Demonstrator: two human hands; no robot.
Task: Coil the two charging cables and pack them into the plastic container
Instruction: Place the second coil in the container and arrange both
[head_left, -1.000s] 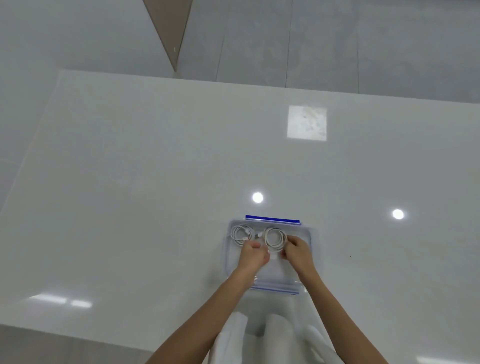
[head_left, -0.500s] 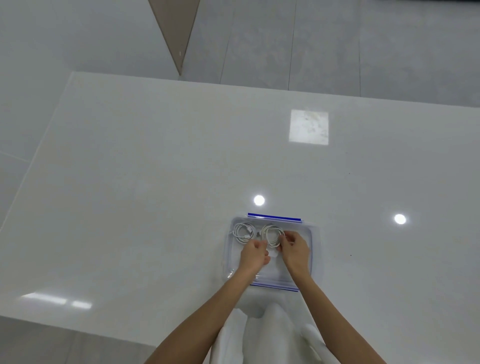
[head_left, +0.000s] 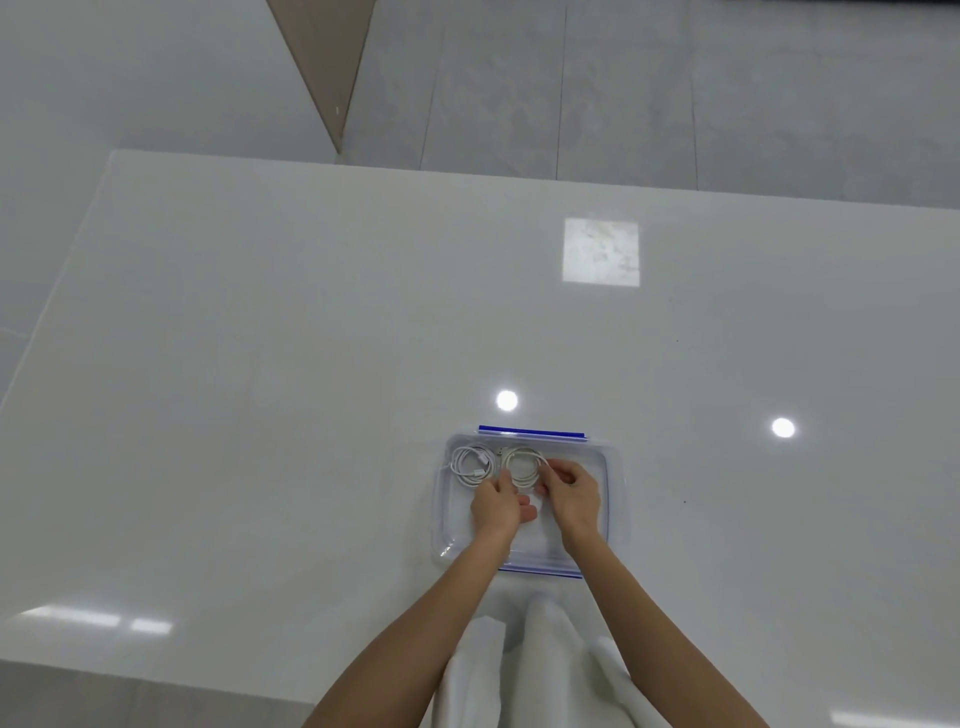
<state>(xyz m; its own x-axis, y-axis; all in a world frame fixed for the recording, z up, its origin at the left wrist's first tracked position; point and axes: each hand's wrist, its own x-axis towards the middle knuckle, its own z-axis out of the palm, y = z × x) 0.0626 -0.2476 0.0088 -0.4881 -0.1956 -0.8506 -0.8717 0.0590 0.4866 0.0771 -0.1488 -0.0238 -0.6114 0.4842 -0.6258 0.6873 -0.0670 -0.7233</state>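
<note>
Glossy white table (head_left: 260, 364), plastic container (head_left: 614, 467) low centre. Right hand (head_left: 571, 493) fingers (head_left: 546, 469) pinch the right coil (head_left: 523, 464), left hand (head_left: 498, 506) grip unclear. Let go early and it probably springs loose.

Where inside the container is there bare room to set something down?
Free: the strip between the right hand and the right wall of the container, and its near-left corner beside the left hand. Crowded: the far-left part, holding the left coil and right coil.

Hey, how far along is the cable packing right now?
Done: both cables are coiled, and the left coil lies free in the plastic container. In hand: the right coil sits inside too, with the right hand pinching it and the left hand at its edge. Left: release it and withdraw both hands.
</note>
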